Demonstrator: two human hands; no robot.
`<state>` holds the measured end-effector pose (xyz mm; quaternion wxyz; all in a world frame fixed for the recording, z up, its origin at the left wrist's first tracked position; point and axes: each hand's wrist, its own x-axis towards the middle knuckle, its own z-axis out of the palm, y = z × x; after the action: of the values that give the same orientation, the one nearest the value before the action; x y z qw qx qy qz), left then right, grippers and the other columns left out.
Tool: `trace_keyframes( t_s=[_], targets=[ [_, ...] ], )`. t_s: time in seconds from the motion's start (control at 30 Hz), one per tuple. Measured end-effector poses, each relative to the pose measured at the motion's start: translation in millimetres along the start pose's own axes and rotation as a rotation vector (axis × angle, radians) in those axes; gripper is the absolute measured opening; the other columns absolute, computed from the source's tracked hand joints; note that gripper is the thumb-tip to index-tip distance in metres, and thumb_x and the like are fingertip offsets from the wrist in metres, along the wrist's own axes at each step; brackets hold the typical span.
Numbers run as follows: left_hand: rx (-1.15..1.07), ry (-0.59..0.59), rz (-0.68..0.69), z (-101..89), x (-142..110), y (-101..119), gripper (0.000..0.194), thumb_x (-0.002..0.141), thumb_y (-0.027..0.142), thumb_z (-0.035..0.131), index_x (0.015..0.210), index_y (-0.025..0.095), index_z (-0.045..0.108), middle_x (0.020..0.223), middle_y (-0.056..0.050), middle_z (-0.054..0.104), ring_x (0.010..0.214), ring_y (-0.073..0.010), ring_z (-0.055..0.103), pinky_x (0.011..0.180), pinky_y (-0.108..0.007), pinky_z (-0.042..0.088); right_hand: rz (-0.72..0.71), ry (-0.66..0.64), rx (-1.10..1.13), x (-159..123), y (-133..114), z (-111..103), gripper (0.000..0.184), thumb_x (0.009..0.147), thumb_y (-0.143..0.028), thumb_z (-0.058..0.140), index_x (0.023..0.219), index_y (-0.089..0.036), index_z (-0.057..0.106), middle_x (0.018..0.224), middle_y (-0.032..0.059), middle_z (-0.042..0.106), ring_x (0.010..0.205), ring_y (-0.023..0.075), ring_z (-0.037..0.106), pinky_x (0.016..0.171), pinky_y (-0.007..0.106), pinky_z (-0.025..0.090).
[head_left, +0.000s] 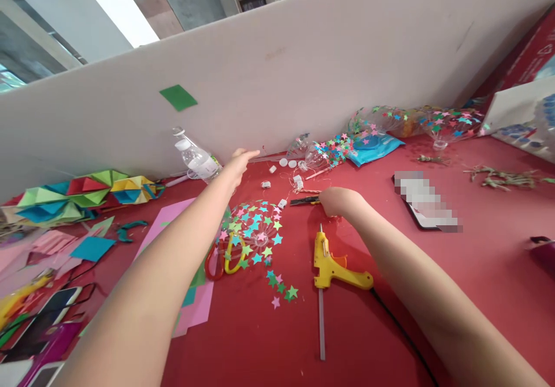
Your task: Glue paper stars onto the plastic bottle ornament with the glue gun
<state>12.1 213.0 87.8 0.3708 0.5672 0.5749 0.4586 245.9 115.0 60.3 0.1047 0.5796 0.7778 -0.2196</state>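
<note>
My left hand [237, 167] reaches to the foot of the white partition, its index finger stretched toward a clear glue stick [274, 157]; nothing shows in its grasp. Beside it stands a clear plastic bottle [197, 157] with a white cap. My right hand [340, 201] is bent down over the near end of a black and yellow tool [306, 200], perhaps a utility knife. Its fingers are hidden, so I cannot see whether they grip it. Below lies a yellow hot glue gun [332, 265] with a stick in its back. A star-covered plastic bottle piece [255, 231] lies between my arms.
Red and yellow scissors handles [234, 260] lie by my left forearm. Small white lights [297, 182] sit mid-table. A blue packet [373, 147], a phone [427, 202] and dried twigs [498, 179] are at right. Folded paper shapes [89, 189] and pink paper [202, 303] lie left.
</note>
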Motion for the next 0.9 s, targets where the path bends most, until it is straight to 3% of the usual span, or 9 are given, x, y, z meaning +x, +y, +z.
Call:
trace_keyframes(
  t_s=[0.13, 0.23, 0.3, 0.4, 0.5, 0.57, 0.77, 0.9],
  targets=[
    [-0.026, 0.017, 0.001, -4.2, -31.2, 17.2, 0.025, 0.068, 0.028, 0.07, 0.086, 0.019, 0.054, 0.107, -0.008, 0.061, 0.105, -0.0224, 0.058, 0.091, -0.037, 0.043, -0.105, 0.046, 0.013, -9.4, 3.3, -14.9, 0.016, 0.061, -0.001, 0.061, 0.07, -0.011, 0.07, 0.065, 0.0084, 0.065, 0.067, 0.0213, 0.063, 0.062, 0.031, 0.046],
    [-0.079, -0.009, 0.11, -4.3, -65.8, 40.7, 0.022, 0.071, 0.023, 0.068, 0.089, 0.019, 0.057, 0.103, -0.005, 0.061, 0.098, -0.0179, 0.059, 0.084, -0.03, 0.046, -0.198, 0.204, 0.081, -29.5, 6.5, -32.5, 0.026, 0.071, -0.008, 0.057, 0.094, -0.016, 0.067, 0.089, 0.0072, 0.069, 0.075, 0.0167, 0.061, 0.063, 0.026, 0.043],
    [-0.131, -0.068, 0.171, -3.3, -94.0, 58.0, 0.021, 0.072, 0.02, 0.067, 0.091, 0.018, 0.058, 0.098, -0.005, 0.062, 0.087, -0.0153, 0.061, 0.075, -0.027, 0.048, -0.262, 0.349, 0.159, -47.9, 5.4, -43.0, 0.028, 0.078, -0.013, 0.052, 0.103, -0.019, 0.062, 0.093, 0.0043, 0.066, 0.077, 0.0131, 0.059, 0.065, 0.024, 0.041],
    [-0.196, -0.212, 0.158, -0.4, -139.3, 78.0, 0.019, 0.077, 0.021, 0.065, 0.093, 0.015, 0.059, 0.091, -0.005, 0.064, 0.072, -0.0127, 0.062, 0.064, -0.026, 0.048, -0.496, 0.597, 0.473, -77.1, -6.0, -50.0, 0.023, 0.079, -0.017, 0.054, 0.102, -0.02, 0.059, 0.075, -0.0018, 0.06, 0.064, 0.0097, 0.053, 0.059, 0.023, 0.039],
    [-0.212, -0.373, 0.127, 2.6, -179.0, 85.3, 0.024, 0.081, 0.027, 0.065, 0.1, 0.015, 0.059, 0.087, -0.005, 0.066, 0.072, -0.0142, 0.065, 0.064, -0.027, 0.051, -0.634, 0.707, 0.578, -100.9, -27.0, -45.4, 0.022, 0.08, -0.014, 0.055, 0.101, -0.018, 0.057, 0.076, -0.0023, 0.057, 0.065, 0.0087, 0.052, 0.06, 0.022, 0.041],
    [-0.27, -0.387, 0.122, 3.3, -197.9, 84.3, 0.025, 0.082, 0.032, 0.065, 0.099, 0.014, 0.058, 0.084, -0.005, 0.068, 0.072, -0.0152, 0.066, 0.066, -0.029, 0.053, -0.688, 0.776, 0.547, -112.5, -41.9, -38.3, 0.022, 0.08, -0.012, 0.055, 0.1, -0.018, 0.058, 0.084, -0.0008, 0.057, 0.071, 0.0088, 0.054, 0.064, 0.023, 0.043],
    [-0.382, -0.318, 0.123, 0.1, -221.5, 75.7, 0.021, 0.077, 0.03, 0.069, 0.087, 0.015, 0.059, 0.065, 0.0, 0.065, 0.058, -0.0127, 0.064, 0.058, -0.025, 0.051, -0.779, 0.835, 0.465, -138.5, -69.2, -18.1, 0.022, 0.082, -0.009, 0.053, 0.101, -0.019, 0.057, 0.095, 0.0019, 0.054, 0.074, 0.0087, 0.054, 0.067, 0.024, 0.046],
    [-0.463, -0.31, 0.085, -3.3, -226.0, 71.6, 0.018, 0.075, 0.024, 0.07, 0.083, 0.016, 0.056, 0.068, -0.001, 0.068, 0.059, -0.0129, 0.065, 0.058, -0.025, 0.051, -0.702, 0.81, 0.648, -147.8, -64.6, -15.5, 0.025, 0.084, -0.01, 0.05, 0.105, -0.02, 0.058, 0.093, 0.0015, 0.058, 0.074, 0.0088, 0.058, 0.069, 0.025, 0.049]
  ],
)
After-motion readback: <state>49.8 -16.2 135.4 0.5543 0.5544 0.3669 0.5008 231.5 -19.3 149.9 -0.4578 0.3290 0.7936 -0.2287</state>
